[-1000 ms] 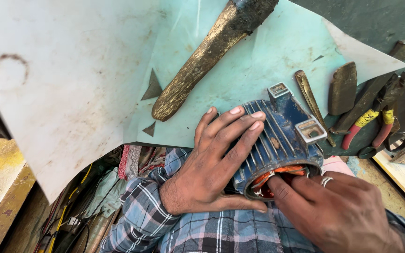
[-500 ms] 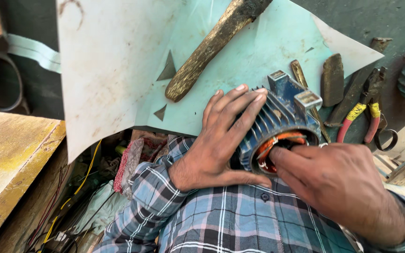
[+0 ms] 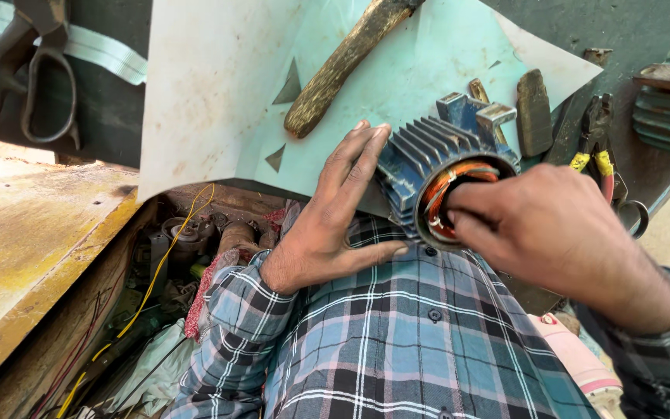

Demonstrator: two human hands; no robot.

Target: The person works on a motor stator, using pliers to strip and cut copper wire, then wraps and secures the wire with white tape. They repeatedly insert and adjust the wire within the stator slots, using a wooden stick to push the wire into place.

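Centrally, at the sheet's (image 3: pixel 219 93) 5 o'clock edge, sits the blue finned stator (image 3: pixel 436 167), copper windings showing. Left hand (image 3: pixel 335 217) lies flat and open against its fins; right hand (image 3: pixel 552 233) pinches into the bore. Since earlier, the stator has tipped upward, with scissors (image 3: pixel 36 74) now visible at 10 o'clock.

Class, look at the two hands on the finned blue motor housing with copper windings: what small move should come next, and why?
Probably keep the left hand pressed flat on the finned blue motor housing, while the right hand works its fingertips further into the orange-copper windings. The housing lies tilted on its side and could roll.
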